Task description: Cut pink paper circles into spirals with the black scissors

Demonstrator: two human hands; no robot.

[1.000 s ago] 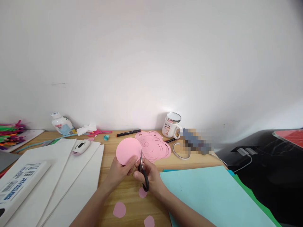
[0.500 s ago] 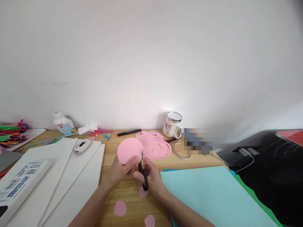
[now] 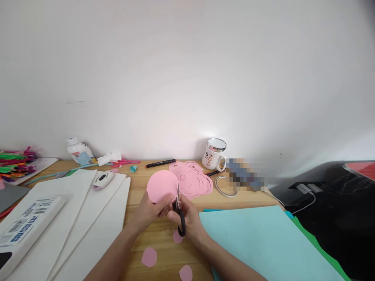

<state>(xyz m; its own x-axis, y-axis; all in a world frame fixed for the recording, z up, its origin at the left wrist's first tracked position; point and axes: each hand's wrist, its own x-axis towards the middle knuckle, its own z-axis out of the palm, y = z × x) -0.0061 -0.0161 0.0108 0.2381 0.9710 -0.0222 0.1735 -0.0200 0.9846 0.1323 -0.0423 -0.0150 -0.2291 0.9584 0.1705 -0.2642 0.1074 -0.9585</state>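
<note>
My left hand [image 3: 155,208] pinches a round pink paper disc [image 3: 162,186] by its lower edge, thumb on top. In my right hand [image 3: 189,220] are black-handled scissors [image 3: 181,222], their blades pointing up along the disc's right edge. Whether the blades touch the paper is hard to make out. Small pink paper pieces lie on the table below: a petal-shaped piece [image 3: 149,256], another piece [image 3: 186,272] near the front, and a third [image 3: 177,236] partly behind the scissors' handle. Beyond my hands rests a pile of pink paper cutouts [image 3: 195,179].
White sheets [image 3: 113,210] with a white box [image 3: 29,230] cover the left. Light blue paper [image 3: 258,238] lies at right. Along the wall stand a mug [image 3: 215,156], a black marker [image 3: 161,163], pink scissors [image 3: 129,161] and a white bottle [image 3: 80,152].
The scissors' blades and handles have opened slightly wider. The whole view has shifted a little; both hands keep their holds on the disc and the scissors.
</note>
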